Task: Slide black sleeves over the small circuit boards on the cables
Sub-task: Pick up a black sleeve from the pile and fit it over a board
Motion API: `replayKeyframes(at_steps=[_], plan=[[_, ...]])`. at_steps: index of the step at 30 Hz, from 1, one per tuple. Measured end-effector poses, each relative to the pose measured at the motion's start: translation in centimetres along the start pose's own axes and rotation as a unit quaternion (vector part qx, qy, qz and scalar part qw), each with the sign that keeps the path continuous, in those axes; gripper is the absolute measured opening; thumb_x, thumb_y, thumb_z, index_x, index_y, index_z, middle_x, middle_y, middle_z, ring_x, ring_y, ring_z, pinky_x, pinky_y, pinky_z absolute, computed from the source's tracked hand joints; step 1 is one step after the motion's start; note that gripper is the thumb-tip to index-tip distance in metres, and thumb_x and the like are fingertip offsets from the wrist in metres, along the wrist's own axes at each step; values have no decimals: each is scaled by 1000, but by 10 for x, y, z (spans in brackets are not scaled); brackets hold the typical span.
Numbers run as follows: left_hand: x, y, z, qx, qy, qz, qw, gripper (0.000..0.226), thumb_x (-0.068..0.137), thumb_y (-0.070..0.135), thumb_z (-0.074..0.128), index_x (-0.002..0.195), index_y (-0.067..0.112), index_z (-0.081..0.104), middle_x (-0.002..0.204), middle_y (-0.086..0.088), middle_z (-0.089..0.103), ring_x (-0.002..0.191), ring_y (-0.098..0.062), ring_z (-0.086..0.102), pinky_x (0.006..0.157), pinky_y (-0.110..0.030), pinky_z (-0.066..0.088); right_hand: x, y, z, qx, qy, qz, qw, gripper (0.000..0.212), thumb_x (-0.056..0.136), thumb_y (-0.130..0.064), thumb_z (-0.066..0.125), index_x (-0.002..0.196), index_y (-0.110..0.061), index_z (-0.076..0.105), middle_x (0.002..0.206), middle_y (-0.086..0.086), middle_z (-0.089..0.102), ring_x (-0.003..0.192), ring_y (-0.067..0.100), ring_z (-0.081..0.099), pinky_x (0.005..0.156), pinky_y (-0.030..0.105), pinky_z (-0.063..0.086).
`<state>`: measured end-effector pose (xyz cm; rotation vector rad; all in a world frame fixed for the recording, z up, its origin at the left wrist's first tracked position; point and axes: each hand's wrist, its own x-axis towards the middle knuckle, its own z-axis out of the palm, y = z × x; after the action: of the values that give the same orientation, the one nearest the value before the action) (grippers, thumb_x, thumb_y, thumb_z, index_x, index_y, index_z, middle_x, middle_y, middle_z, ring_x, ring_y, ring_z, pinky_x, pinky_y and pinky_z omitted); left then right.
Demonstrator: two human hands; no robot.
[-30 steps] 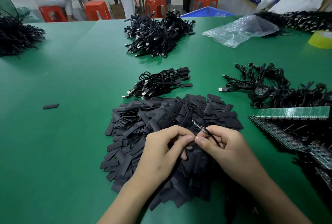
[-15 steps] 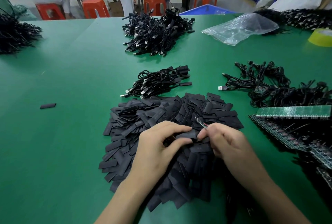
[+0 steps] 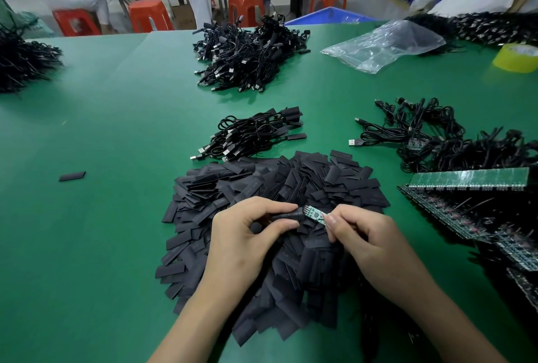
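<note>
One stray sleeve (image 3: 72, 176) lies far left on the green worktop (image 3: 116, 118). Above the pile (image 3: 262, 182), the left hand (image 3: 244, 237) pinches a black sleeve (image 3: 286, 215) between thumb and fingers, its mouth right at the end of the small green board (image 3: 314, 213) — threading looks barely begun. The right hand (image 3: 369, 237) pinches the board's other end; the cable is hidden. Next, I judge, the board must meet the mouth squarely and push in — a tilt could snag it.
</note>
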<state>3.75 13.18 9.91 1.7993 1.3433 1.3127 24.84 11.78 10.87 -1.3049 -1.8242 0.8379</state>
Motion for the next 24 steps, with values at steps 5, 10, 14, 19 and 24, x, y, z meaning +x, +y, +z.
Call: replayKeyframes(at_steps=[5,10,14,19,24], plan=[[0,1,0,7,2,2,1000,21,78,12,87,96,24,83,92,19,77,89,-2,72,80,-11,50,1,-1,1,33,0,9,999,41,97,-49,46,74,-16,54,58,1,36,54,11,34,53,36,28],[0,2,-1,14,2,8,1000,20,78,13,87,96,22,83,92,17,77,90,-2,72,81,-13,51,1,3,2,30,-15,11,999,42,97,-50,47,73,-16,54,56,-6,35,53,8,32,51,30,26],[1,2,-3,25,-7,28,999,20,78,14,86,97,19,83,93,15,77,92,-1,71,82,-10,49,0,4,0,28,-33,13,999,45,97,-50,48,73,-13,53,57,-6,36,53,6,32,50,25,25],[2,-2,-7,37,-44,58,997,21,80,20,83,100,18,83,96,14,76,93,-3,71,85,-13,50,0,4,-4,31,-73,18,997,38,98,-43,51,71,-16,54,56,-10,38,53,2,33,51,19,25],[3,-8,-11,43,-92,84,991,19,83,21,83,102,19,82,99,14,75,95,-4,71,86,-18,53,0,8,-9,4,-108,10,994,37,104,-33,56,71,-17,53,57,-12,40,54,2,35,52,18,27]])
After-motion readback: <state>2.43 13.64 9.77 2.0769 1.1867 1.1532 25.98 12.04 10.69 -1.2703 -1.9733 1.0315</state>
